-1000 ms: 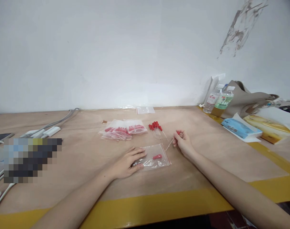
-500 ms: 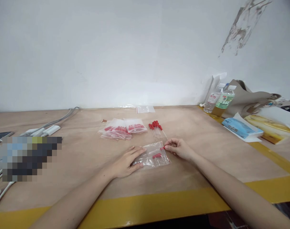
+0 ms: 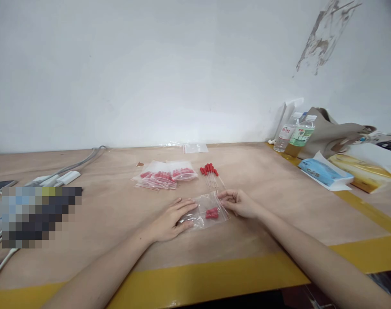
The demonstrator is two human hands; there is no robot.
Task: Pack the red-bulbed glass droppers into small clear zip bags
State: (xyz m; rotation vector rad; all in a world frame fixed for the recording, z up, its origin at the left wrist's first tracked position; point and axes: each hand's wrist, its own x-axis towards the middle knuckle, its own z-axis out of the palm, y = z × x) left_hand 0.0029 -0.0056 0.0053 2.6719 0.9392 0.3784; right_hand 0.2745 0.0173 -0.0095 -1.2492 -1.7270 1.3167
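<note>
My left hand [image 3: 176,218] lies flat with its fingers spread, pressing the left part of a clear zip bag [image 3: 200,222] onto the table. Inside the bag, red rubber bulbs [image 3: 212,213] lie close together near its right end. At that right edge, my right hand [image 3: 238,204] has its fingers curled together on the plastic; the fingertips are partly hidden. Just beyond the bag is a fanned bunch of droppers [image 3: 209,170] with red bulbs and thin clear tubes. Left of them, several filled zip bags [image 3: 165,175] overlap in a pile, red bulbs showing through.
A flat plastic bag [image 3: 195,148] lies by the wall. On the right stand two bottles [image 3: 300,137], with a blue tissue pack [image 3: 324,172] and a yellow pack [image 3: 359,169] in front. Cables [image 3: 77,162] and a blurred-out object [image 3: 40,219] occupy the left. Yellow tape [image 3: 195,279] edges the table.
The red bulb that my right hand pinched at the bag's mouth now lies inside, against the other red. My right fingers have come to the bag's edge. The left hand stays put.
</note>
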